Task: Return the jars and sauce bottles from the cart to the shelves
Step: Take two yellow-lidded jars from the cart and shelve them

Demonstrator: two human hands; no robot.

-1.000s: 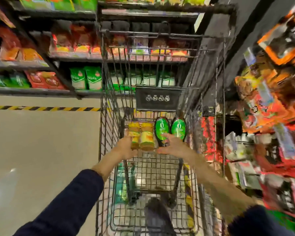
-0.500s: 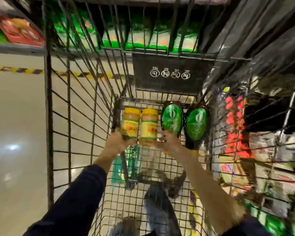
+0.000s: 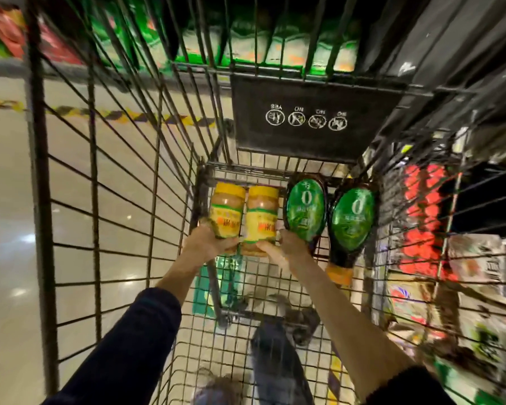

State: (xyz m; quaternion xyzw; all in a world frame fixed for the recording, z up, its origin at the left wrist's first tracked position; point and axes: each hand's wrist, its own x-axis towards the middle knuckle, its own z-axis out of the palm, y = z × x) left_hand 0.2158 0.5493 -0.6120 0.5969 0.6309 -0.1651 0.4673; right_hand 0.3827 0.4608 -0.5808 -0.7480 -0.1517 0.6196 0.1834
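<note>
Two jars with yellow lids and yellow labels lie side by side at the far end of the wire cart (image 3: 123,200). My left hand (image 3: 208,241) grips the base of the left jar (image 3: 228,210). My right hand (image 3: 287,247) holds the base of the right jar (image 3: 260,214), with its thumb on the jar's bottom. To the right lie two dark sauce bottles with green labels, caps toward me: the nearer sauce bottle (image 3: 306,210) touches my right hand and the far-right sauce bottle (image 3: 351,222) lies against the cart's side.
A black sign plate (image 3: 307,118) hangs on the cart's front wall. Shelves with green packets (image 3: 246,51) stand beyond the cart, and packed shelves (image 3: 427,226) run along the right. Pale floor with a yellow-black stripe (image 3: 105,115) lies to the left. My legs show through the mesh.
The view has dropped and closed in on the cart's far end. Both hands have settled onto the bases of the two jars; the jars and bottles stay in place.
</note>
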